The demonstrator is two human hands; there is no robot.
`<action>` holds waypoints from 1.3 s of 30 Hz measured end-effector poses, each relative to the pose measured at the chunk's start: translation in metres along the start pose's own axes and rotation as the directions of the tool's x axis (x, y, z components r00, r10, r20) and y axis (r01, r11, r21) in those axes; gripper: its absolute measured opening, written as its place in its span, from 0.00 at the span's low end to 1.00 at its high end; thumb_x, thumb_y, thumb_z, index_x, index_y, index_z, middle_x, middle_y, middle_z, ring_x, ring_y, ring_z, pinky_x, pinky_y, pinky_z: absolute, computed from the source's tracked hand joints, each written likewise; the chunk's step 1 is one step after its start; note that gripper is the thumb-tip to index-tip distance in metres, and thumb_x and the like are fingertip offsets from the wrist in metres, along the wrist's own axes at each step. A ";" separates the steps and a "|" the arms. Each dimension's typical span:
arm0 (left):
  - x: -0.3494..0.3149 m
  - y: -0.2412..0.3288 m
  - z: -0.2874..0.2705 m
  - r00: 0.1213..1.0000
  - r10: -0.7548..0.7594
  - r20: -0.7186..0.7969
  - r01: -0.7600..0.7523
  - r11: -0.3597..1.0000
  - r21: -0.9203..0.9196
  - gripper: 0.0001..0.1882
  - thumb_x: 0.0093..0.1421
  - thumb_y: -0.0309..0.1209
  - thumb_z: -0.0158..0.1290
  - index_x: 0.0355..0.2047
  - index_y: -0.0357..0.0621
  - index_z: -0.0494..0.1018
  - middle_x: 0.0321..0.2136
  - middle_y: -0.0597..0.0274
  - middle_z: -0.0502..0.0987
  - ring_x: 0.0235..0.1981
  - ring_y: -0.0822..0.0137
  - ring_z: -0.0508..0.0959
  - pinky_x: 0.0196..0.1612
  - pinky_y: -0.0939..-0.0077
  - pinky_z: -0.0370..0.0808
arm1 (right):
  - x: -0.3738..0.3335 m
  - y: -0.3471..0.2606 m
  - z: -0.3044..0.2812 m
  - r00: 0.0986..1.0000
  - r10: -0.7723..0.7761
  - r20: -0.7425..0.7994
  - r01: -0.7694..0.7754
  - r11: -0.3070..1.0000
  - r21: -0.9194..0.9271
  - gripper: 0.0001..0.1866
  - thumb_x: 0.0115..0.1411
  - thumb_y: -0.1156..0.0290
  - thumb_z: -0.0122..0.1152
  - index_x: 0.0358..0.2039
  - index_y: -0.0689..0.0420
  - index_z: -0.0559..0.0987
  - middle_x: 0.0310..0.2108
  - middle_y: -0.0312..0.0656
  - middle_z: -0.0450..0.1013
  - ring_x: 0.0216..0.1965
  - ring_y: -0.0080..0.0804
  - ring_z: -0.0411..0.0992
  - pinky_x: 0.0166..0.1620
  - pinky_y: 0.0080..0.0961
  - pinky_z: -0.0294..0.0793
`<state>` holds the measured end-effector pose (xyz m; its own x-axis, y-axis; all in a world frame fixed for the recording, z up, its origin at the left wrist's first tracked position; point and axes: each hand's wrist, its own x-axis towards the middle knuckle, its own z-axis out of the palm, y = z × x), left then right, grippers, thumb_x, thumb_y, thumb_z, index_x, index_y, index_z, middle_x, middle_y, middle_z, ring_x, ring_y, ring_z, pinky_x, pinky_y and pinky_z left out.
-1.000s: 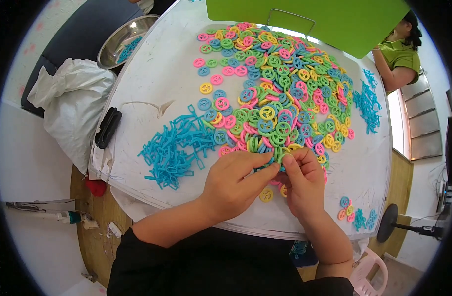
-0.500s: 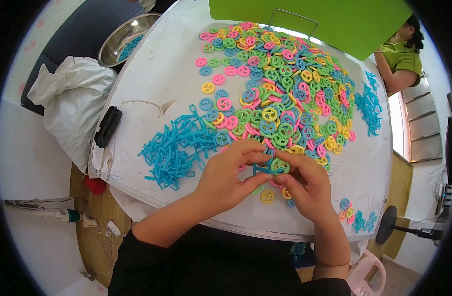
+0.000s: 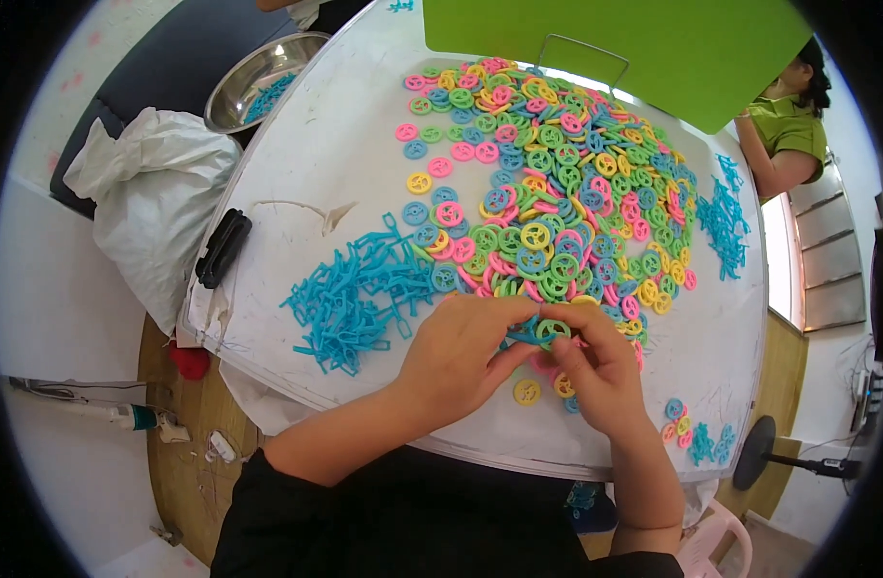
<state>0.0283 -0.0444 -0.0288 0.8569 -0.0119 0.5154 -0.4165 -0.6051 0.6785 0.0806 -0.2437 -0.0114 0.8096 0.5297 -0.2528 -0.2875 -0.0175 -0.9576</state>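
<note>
Close to the table's front edge, my two hands meet at the near side of a heap of small plastic wheels (image 3: 566, 193). The heap mixes pink, green, yellow and blue. My left hand (image 3: 451, 354) pinches a blue plastic forked piece (image 3: 520, 334), partly hidden by the fingers. Between thumb and fingers of my right hand (image 3: 603, 376) is a green spoked wheel (image 3: 553, 332). Wheel and forked piece touch; whether they are joined I cannot tell. Left of my left hand lies a pile of similar blue forked pieces (image 3: 350, 303).
A green board (image 3: 605, 58) with a wire stand rises at the back. A black clip-like object (image 3: 224, 249) lies at the left edge, near a metal bowl (image 3: 229, 101) and white sack (image 3: 147, 193). More blue pieces (image 3: 723, 226) lie right, near another person (image 3: 788, 135).
The green wheel has turned to face up more and shows more fully in my right hand. My left fingers have shifted round the blue forked piece. The whole view has shifted slightly.
</note>
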 end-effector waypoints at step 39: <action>-0.165 -0.051 -0.149 0.263 -0.802 0.537 0.247 0.594 0.766 0.15 0.63 0.39 0.52 0.45 0.46 0.80 0.40 0.50 0.83 0.40 0.46 0.81 0.44 0.56 0.76 | -0.015 -0.012 0.006 0.892 -0.217 0.397 0.449 0.324 -0.832 0.17 0.50 0.75 0.71 0.42 0.57 0.82 0.39 0.44 0.75 0.41 0.46 0.75 0.43 0.38 0.75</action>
<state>-0.1373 0.1070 -0.0711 0.7222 0.0546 -0.6895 0.1972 -0.9718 0.1295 0.0690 -0.2467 0.0050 0.5815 0.8126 0.0375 0.6965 -0.4735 -0.5391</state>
